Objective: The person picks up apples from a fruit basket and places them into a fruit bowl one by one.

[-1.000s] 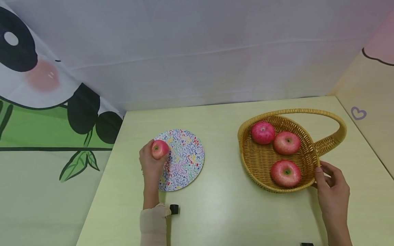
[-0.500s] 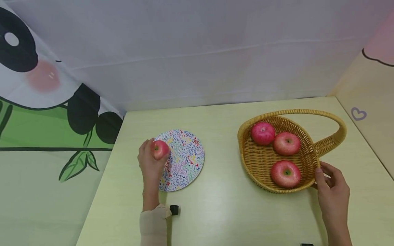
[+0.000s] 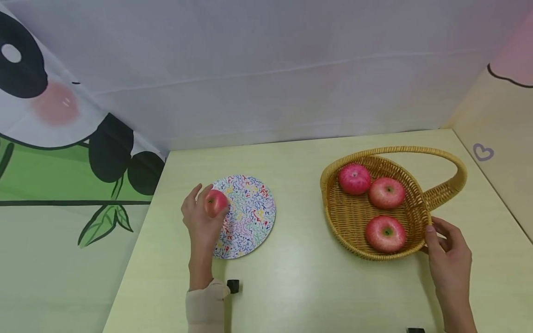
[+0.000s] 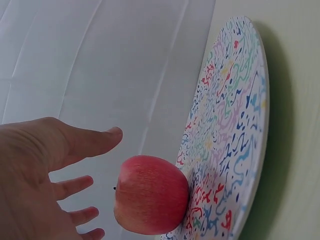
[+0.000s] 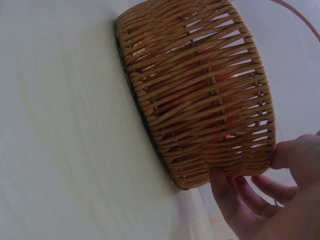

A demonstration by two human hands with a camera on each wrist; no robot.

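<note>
A red apple [image 4: 152, 196] rests on the round plate [image 3: 249, 222] with coloured squiggles, near its left edge. Just left of that apple is my left hand [image 3: 201, 222]; the left wrist view shows its thumb and fingers spread and apart from the fruit. My right hand [image 3: 449, 256] grips the near right side of a wicker basket [image 3: 345, 226], thumb at the rim and fingers against the outer wall [image 5: 200, 100]. Inside the basket lie a pink-red apple [image 3: 354, 179], a second apple [image 3: 387, 193] and a third apple [image 3: 385, 234].
The basket's tall handle [image 3: 458, 178] arches over its far right side. Small black blocks, one [image 3: 233, 286] by the left sleeve [image 3: 205, 305] and one [image 3: 416, 330] at the bottom edge, sit on the pale table [image 3: 291, 286]. A light cloth backdrop [image 3: 270, 83] stands behind.
The fingers of my left hand have spread away from the apple and the hand has shifted slightly left. The apple stays on the plate. My right hand keeps its place on the basket.
</note>
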